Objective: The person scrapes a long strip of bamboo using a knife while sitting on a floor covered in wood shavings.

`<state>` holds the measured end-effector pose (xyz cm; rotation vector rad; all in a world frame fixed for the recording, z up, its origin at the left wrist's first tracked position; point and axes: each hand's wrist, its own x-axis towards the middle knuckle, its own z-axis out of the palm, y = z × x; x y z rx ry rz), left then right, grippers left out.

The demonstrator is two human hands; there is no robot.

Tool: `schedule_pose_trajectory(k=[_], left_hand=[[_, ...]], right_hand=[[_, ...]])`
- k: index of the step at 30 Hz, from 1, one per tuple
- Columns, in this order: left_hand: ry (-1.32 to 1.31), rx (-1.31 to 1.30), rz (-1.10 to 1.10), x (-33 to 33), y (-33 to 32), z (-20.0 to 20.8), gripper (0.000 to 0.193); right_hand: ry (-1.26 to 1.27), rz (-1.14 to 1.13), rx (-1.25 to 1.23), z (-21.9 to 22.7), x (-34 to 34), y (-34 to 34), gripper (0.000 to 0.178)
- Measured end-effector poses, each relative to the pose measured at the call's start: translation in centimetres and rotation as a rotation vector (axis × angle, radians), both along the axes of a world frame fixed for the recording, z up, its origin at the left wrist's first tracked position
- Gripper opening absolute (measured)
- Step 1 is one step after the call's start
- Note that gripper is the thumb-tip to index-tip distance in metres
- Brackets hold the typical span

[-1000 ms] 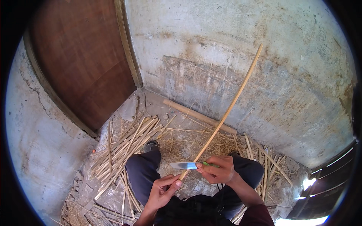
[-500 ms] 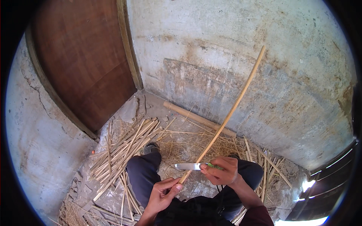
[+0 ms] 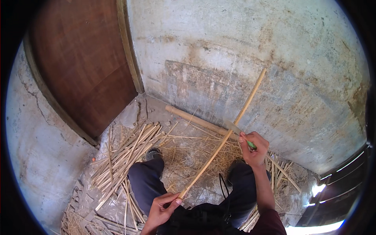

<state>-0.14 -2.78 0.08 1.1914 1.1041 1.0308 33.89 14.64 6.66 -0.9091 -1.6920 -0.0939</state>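
A long, narrow bamboo strip slants up and away to the right, its far end in front of the wall. Low in the view, my left hand pinches its near end between thumb and fingers. Closed around the green handle of a knife is my right hand, off to the right of the strip. The knife's blade lies across the strip, a little past its middle. The blade is slightly blurred, so how deep it bites cannot be seen.
Many cut bamboo strips are heaped on the floor at left, with more sticks at right. Thin shavings litter the ground between my feet. A thick bamboo pole lies along the stained wall. A brown door stands at far left.
My right hand has carried the knife up along the strip, away from my left hand. The left hand and the strip have shifted a little down and toward me.
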Motion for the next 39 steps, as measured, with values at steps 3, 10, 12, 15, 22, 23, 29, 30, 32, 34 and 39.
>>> schedule_pose_trajectory(k=[3, 10, 12, 15, 22, 23, 29, 30, 32, 34, 39], left_hand=[[0.024, 0.051, 0.025, 0.4, 0.7, 0.3, 0.026], [-0.041, 0.047, 0.005, 1.3, 2.6, 0.8, 0.028], [-0.077, 0.025, -0.021, 1.7, 2.9, 1.3, 0.028], [-0.135, -0.017, -0.063, 1.8, 2.9, 1.2, 0.030], [-0.197, -0.070, -0.111, 2.0, 2.5, 2.0, 0.035], [-0.197, -0.071, -0.111, 2.0, 2.4, 2.1, 0.035], [-0.126, -0.017, -0.079, 1.8, 2.0, 2.5, 0.034], [-0.133, -0.027, -0.074, 1.8, 2.0, 2.5, 0.033], [-0.144, -0.036, -0.071, 1.9, 2.1, 2.6, 0.033], [-0.099, 0.021, -0.064, 1.9, 2.2, 2.6, 0.031], [-0.111, -0.055, -0.064, 0.8, 0.6, 1.0, 0.029]], right_hand=[[-0.018, 0.070, -0.004, -1.2, -1.0, -0.4, 0.012], [-0.235, 0.302, 0.001, -3.4, -5.6, -4.9, 0.015], [-0.251, 0.358, -0.010, -3.6, -6.3, -5.5, 0.019], [-0.269, 0.346, 0.016, -3.9, -6.4, -6.0, 0.025], [-0.290, 0.306, 0.039, -3.9, -6.1, -6.2, 0.026], [-0.289, 0.306, 0.038, -3.8, -6.2, -6.2, 0.026], [-0.282, 0.274, 0.061, -3.4, -6.4, -6.3, 0.028], [-0.281, 0.264, 0.081, -3.2, -6.4, -6.3, 0.026], [-0.284, 0.251, 0.102, -2.7, -6.2, -6.3, 0.025], [-0.311, 0.237, 0.111, -2.0, -5.7, -6.3, 0.019], [-0.086, 0.049, -0.003, -0.9, -2.1, -2.6, 0.011]])
